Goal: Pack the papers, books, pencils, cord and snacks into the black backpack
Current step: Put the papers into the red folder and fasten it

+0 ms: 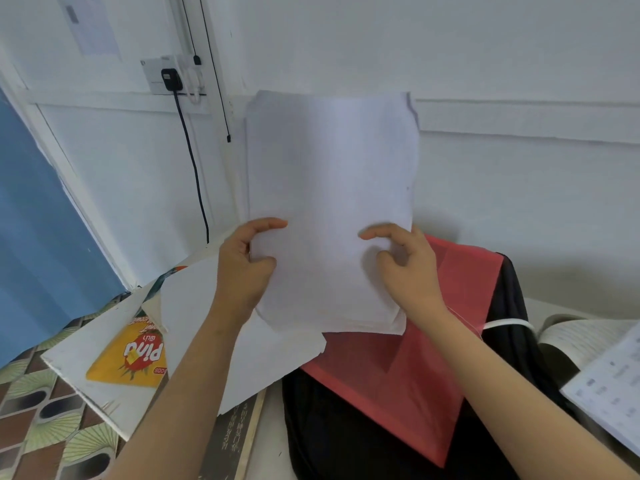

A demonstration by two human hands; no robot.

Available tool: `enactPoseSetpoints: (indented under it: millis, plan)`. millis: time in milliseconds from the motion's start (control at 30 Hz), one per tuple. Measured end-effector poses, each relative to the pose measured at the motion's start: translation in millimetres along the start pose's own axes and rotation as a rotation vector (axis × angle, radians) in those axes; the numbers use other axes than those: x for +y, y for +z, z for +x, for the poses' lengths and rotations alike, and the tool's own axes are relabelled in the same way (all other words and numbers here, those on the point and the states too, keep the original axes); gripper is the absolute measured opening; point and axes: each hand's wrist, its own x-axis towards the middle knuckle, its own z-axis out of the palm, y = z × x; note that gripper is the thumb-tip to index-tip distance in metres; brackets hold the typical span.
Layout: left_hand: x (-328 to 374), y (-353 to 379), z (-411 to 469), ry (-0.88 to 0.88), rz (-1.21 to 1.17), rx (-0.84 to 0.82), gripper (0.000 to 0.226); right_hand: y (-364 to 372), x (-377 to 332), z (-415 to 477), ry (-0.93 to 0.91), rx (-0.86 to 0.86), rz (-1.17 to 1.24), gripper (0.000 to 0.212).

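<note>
I hold a stack of white papers point(332, 188) upright in front of the wall. My left hand point(242, 268) grips its lower left edge and my right hand point(408, 268) grips its lower right edge. Below lies the black backpack point(346, 431), with a red sheet point(398, 368) lying over its top. A yellow snack bag point(135, 358) lies at the left, partly under loose white sheets point(207, 306). A dark book point(232, 441) peeks out beneath those sheets. An open book point(585, 337) and a printed sheet point(609, 386) lie at the right.
A white cord point(505, 322) crosses the backpack's right side. A black cable point(194, 161) hangs from a wall socket point(169, 77) at the upper left. A white board point(90, 355) lies on patterned cloth point(41, 410). The white wall stands close behind.
</note>
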Motion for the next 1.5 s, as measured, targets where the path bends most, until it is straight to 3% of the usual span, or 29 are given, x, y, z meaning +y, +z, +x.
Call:
enactPoseSetpoints:
  millis: [133,333,500,700,1000,1233,1400,1500]
  plan:
    - [11,3,-14,0.134,0.056,0.002,0.055,-12,-6,-5,-0.081,0.019,0.016,0.038]
    - [-6,3,-28,0.129,0.104,0.018,0.044,-12,2,-19,-0.144,-0.037,-0.003,0.032]
    - [-28,-4,-44,0.012,0.183,0.0,0.041,2,21,-25,-0.14,-0.129,-0.079,0.046]
    - [-20,-35,-49,-0.035,0.366,0.171,0.033,37,1,-12,-0.117,-0.25,-0.109,0.044]
    - [-43,-90,-61,-0.36,0.59,0.192,0.041,98,-11,-29,0.046,-0.675,-0.371,0.038]
    - [-67,-100,-76,-0.418,0.713,0.177,0.035,113,0,-42,-0.039,-0.618,-0.61,0.035]
    - [-67,-100,-79,-0.473,0.646,0.207,0.032,116,3,-46,0.084,-0.705,-0.625,0.033]
    - [-67,-99,-81,-0.442,0.583,0.27,0.03,115,3,-45,0.124,-0.654,-0.517,0.033]
